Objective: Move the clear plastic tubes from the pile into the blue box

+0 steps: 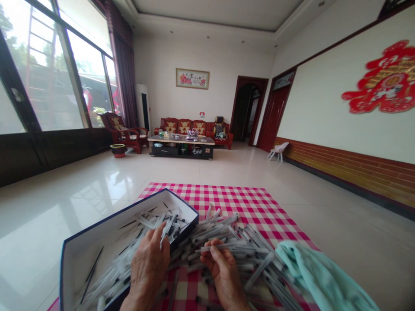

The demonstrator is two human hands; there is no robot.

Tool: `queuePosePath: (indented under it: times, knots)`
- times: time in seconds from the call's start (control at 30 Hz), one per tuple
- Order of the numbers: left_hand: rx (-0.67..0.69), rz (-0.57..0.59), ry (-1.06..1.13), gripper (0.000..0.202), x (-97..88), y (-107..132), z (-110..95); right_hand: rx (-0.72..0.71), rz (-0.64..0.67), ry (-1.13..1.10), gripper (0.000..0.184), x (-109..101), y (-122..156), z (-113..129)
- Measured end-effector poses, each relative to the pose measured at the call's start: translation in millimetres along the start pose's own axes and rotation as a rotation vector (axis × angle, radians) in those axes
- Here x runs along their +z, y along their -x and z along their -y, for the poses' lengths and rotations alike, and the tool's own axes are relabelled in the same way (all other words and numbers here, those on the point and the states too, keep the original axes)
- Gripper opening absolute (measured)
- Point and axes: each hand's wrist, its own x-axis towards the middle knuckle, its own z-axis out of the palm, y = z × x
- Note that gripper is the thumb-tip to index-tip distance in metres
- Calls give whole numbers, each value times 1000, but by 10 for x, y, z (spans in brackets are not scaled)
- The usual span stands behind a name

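Left hand (147,268): fingers curled, grasping a tilted clear tube (166,232) with dark markings, over the box's right side. Right hand (223,276): thumb and fingers pinching a second tube (223,246), held nearly level just above the pile. Box (181,201): open, white inside with a navy rim, set at an angle beside the pile, its right wall between the hands, so that both lots seem placed within easy reach. Contents: many clear tubes and thin black rods (94,263), lying loosely and filling the near part, with bare white floor showing toward the far corner. Pile (220,231): more clear tubes, heaped loose on a pink-and-white gingham cloth (227,203), spreading from the box wall toward the right. Towel (320,276): pale teal, bunched at the pile's right edge and partly over the tubes, hemming in that side. Open room: checked cloth beyond the pile, free of tubes along its far edge; glossy tile floor (356,242) past the cloth on both sides. Some tubes reach the near edge of view, where their ends are cut off.
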Motion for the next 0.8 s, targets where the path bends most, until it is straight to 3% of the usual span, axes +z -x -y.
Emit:
queuePosePath:
  times: [0.13,0.3,0.53,0.7,0.8]
  knots:
    - [222,-79,184,21,36,85,-153,2,5,-2,30,19,12,13]
    - [439,54,352,14,100,240,-390,1,42,-36,25,27,10,30]
    - [391,153,349,21,210,324,-403,10,44,-20,23,29,12,34]
    - [357,234,330,23,99,221,-349,-5,-3,-12,25,28,25,51]
    - [310,239,326,21,-3,85,-216,-44,-26,-33,26,13,15,68]
